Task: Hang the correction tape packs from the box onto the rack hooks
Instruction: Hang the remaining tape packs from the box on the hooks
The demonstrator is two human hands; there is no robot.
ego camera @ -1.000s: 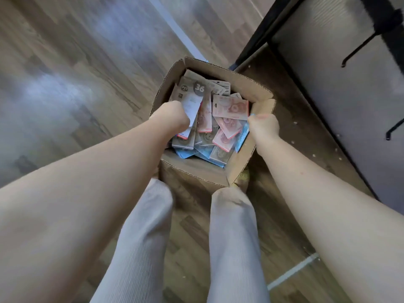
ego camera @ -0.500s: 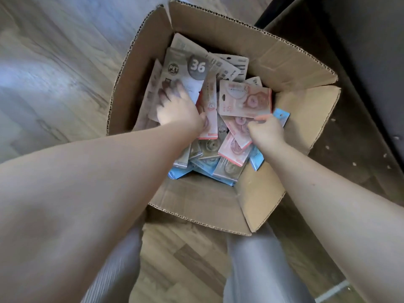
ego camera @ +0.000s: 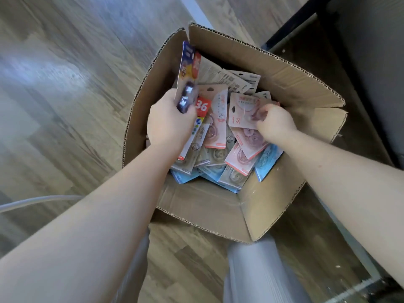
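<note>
An open cardboard box [ego camera: 284, 79] stands on the wooden floor, holding several correction tape packs in pink, blue and beige. My left hand [ego camera: 168, 119] grips a blue and red pack [ego camera: 188, 68] by its lower end and holds it upright over the box's left side. My right hand [ego camera: 273, 123] pinches the right edge of a pink pack [ego camera: 240, 112] that lies on top of the pile. No rack hook shows in this view.
The dark base and panel of the rack [ego camera: 371, 62] stand to the right of the box. My grey trouser legs [ego camera: 251, 270] are just below the box. Wooden floor [ego camera: 65, 106] spreads out to the left.
My left hand has lifted a blue and red pack up out of the pile. My right hand has shifted up onto a pink pack. The camera has pulled back a little.
</note>
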